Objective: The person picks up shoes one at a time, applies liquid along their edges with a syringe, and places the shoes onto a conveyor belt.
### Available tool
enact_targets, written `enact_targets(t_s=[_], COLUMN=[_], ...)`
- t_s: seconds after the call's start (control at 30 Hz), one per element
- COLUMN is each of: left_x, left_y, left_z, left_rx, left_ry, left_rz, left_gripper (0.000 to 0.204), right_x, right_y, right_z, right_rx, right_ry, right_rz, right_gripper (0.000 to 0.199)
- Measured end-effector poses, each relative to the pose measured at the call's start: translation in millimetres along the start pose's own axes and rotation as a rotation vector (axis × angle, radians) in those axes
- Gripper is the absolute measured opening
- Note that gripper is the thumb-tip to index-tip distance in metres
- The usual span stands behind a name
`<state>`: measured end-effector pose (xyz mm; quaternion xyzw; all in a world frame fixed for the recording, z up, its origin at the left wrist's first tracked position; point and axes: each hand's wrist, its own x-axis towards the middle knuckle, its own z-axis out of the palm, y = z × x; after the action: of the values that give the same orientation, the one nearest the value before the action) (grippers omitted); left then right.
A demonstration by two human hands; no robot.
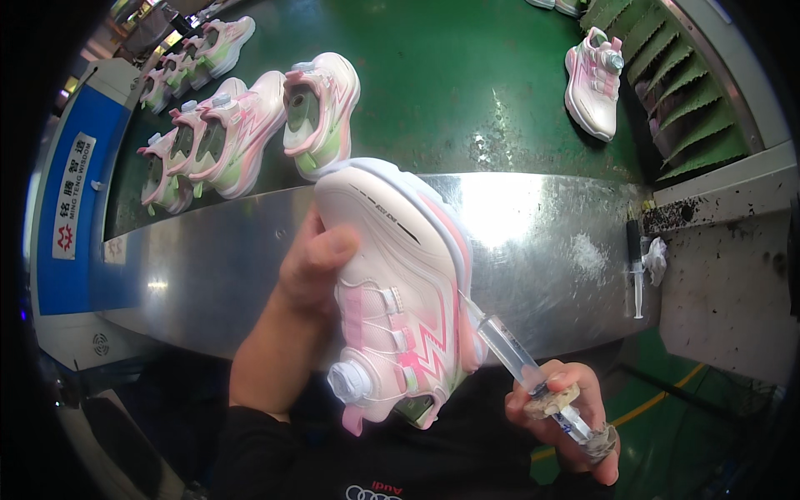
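My left hand [317, 258] grips a pink and white sneaker [387, 275] near its toe, thumb on the upper and the other fingers hidden behind the shoe. The toe points up and away from me, and the sole faces right. A white lacing dial [350, 381] sits at the near left of the shoe. In my right hand [562, 412] is a clear plastic syringe [510, 350], with tape-like wrapping around its flange and plunger end. Its thin tip meets the shoe's side where the upper joins the sole; whether it touches I cannot tell.
Beyond the metal ledge [208, 258] lies a green surface [433, 75] with several matching sneakers [321, 112] at the left. Another sneaker [593, 87] stands at the right by green hanging strips [687, 92]. A second, dark-filled syringe [636, 262] lies on the ledge beside crumpled white material [656, 260].
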<state>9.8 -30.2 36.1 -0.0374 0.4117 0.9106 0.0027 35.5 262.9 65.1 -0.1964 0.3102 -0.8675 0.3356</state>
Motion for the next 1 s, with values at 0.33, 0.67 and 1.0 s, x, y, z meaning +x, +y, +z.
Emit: enact_targets(t_s=[0.33, 0.67, 1.0], left_x=[0, 4, 6], left_y=[0, 0, 0], left_z=[1, -11, -10], left_rx=[-0.089, -0.136, -0.307], left_ry=[0.007, -0.036, -0.09], left_rz=[-0.07, -0.057, -0.161], left_gripper=[0.059, 0.058, 0.052], right_x=[-16, -32, -49], right_y=[3, 4, 13], right_z=[9, 11, -3], right_rx=[-0.058, -0.121, -0.123], right_ry=[0.125, 0.081, -0.059], right_rz=[0.043, 0.067, 0.094], right_gripper=[0.096, 0.092, 0.104])
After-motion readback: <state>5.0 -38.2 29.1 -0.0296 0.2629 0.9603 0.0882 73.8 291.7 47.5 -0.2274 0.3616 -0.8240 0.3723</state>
